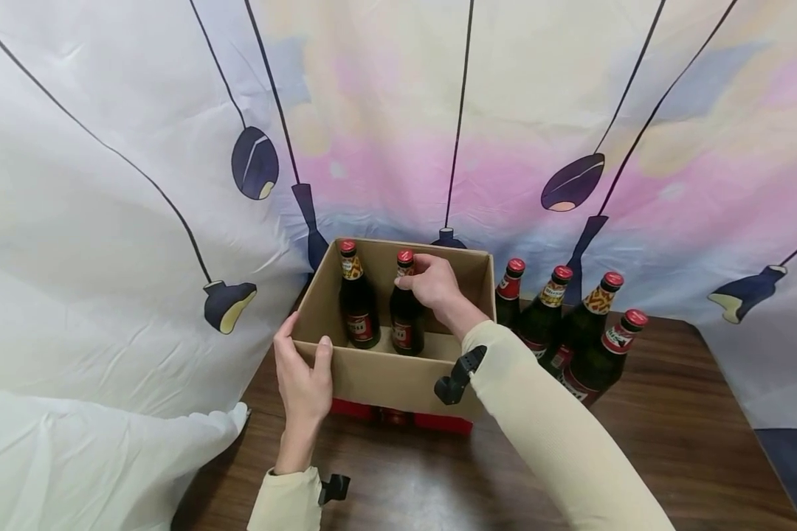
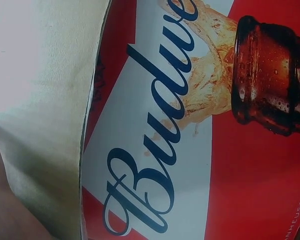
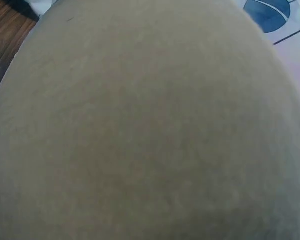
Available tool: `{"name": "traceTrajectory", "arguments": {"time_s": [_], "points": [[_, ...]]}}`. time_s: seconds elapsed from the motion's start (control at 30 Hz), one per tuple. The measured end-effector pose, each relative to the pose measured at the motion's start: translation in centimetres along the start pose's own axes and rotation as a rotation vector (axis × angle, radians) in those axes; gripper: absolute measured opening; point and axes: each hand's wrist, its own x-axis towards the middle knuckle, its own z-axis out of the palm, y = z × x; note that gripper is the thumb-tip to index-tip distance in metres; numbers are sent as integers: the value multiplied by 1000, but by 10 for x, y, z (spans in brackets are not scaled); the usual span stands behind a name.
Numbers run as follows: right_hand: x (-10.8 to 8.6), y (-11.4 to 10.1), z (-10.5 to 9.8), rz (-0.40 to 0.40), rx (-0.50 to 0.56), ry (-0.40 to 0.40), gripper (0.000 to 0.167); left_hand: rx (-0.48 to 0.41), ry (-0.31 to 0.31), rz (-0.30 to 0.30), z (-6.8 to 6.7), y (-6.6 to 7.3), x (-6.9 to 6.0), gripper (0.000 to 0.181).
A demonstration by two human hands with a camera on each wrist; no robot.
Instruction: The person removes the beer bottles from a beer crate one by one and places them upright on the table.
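An uncovered cardboard box (image 1: 385, 376) stands on the table, its front flap folded down outside. In the left wrist view, the box's red-and-white printed side (image 2: 189, 165) shows a pictured bottle neck and part of the word "Budweiser". My left hand (image 1: 305, 383) holds the box's front left corner, with the thumb on the front flap. Inside the box, my right hand (image 1: 435, 284) grips the neck of a dark beer bottle (image 1: 406, 321) with a red cap. A second beer bottle (image 1: 359, 306) stands upright to its left. A blurred tan surface (image 3: 150, 125) fills most of the right wrist view.
Several more beer bottles (image 1: 584, 354) stand in a group just right of the box. The brown wooden table (image 1: 677, 435) reaches out to the right and front. A printed cloth (image 1: 398, 118) hangs behind, and white cloth (image 1: 93, 450) drapes at the left.
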Motion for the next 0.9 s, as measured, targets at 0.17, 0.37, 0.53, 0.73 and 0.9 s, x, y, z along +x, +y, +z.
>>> {"name": "traceTrajectory", "arguments": {"time_s": [0.17,0.37,0.53,0.73,0.9], "points": [[-2,2,4,-26,-38,-17,44,0,-3,-6,-2,-1,-1,63],[-3,3,3,-24,-148,-52,33,3,-9,5,-1,0,0,63],[-5,2,1,-24,-197,-60,33,12,-9,2,-1,1,0,62],[-4,5,1,-66,-223,51,37,2,-4,5,-2,1,0,62],[-7,4,1,-76,-122,126,38,8,-11,8,-3,-1,-1,63]]}}
